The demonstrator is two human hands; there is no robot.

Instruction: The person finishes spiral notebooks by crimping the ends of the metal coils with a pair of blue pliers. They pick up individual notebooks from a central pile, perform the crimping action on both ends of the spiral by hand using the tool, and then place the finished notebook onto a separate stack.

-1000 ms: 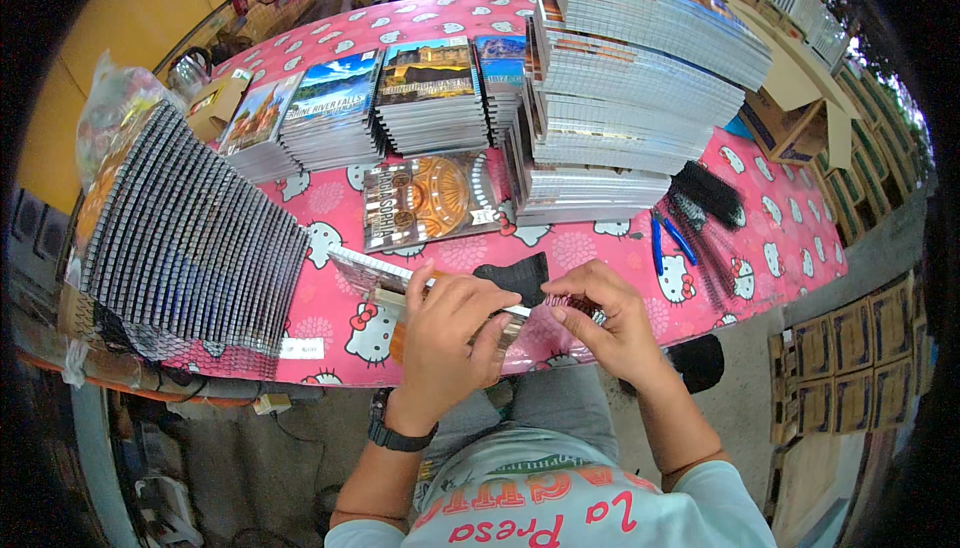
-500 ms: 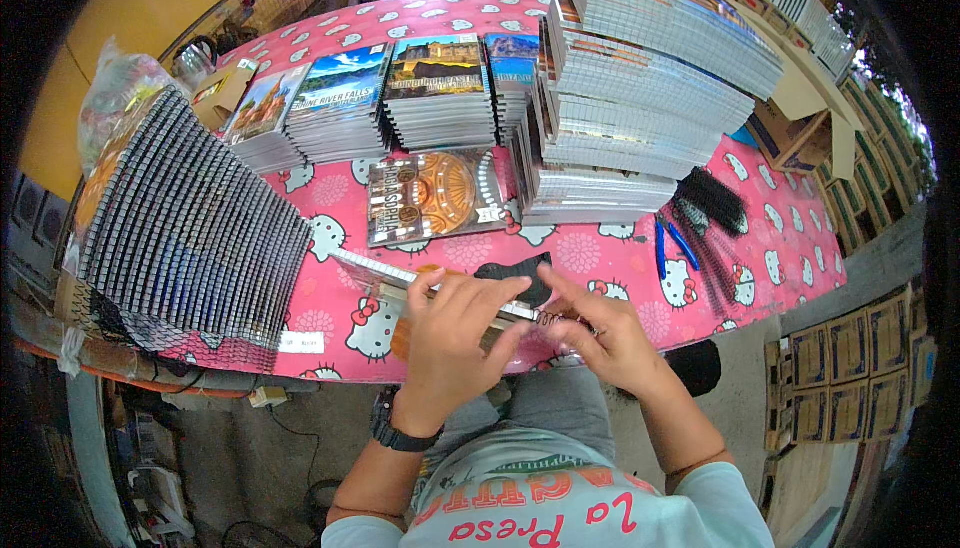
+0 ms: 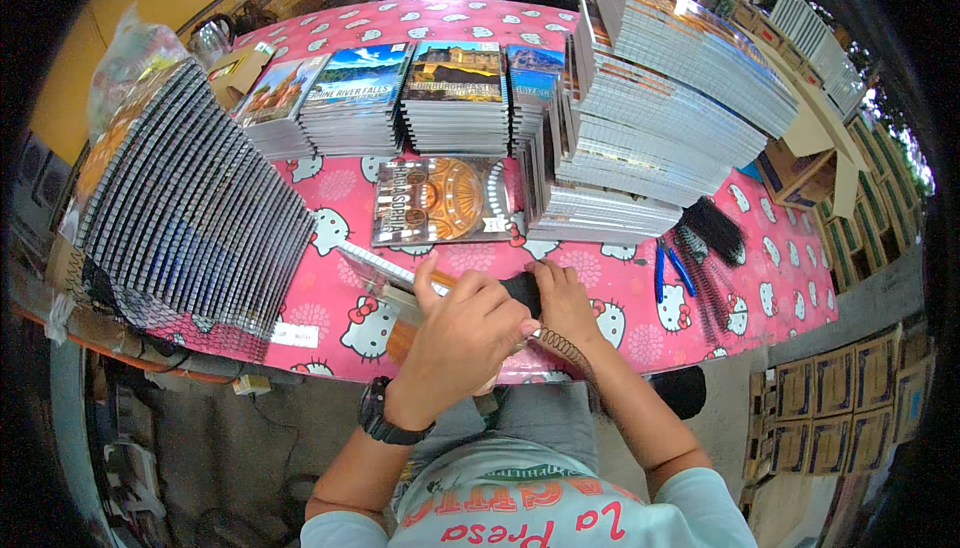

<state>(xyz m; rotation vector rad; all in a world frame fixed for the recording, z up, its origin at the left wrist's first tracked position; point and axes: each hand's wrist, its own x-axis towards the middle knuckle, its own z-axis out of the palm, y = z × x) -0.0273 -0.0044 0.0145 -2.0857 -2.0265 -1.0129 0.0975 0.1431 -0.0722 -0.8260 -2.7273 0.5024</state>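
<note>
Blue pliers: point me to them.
In the head view, the pliers lie on the right of the table, just left of the black coils, on the near side of the tall book stack.

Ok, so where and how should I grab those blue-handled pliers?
The pliers look easiest to take by their two blue handles, your right hand coming from your side: they lie flat, handles splayed toward you, while black binding coils lie close on their right.

Left grip (image 3: 465, 320) on book (image 3: 378, 267), coil (image 3: 565, 347) alongside
</note>
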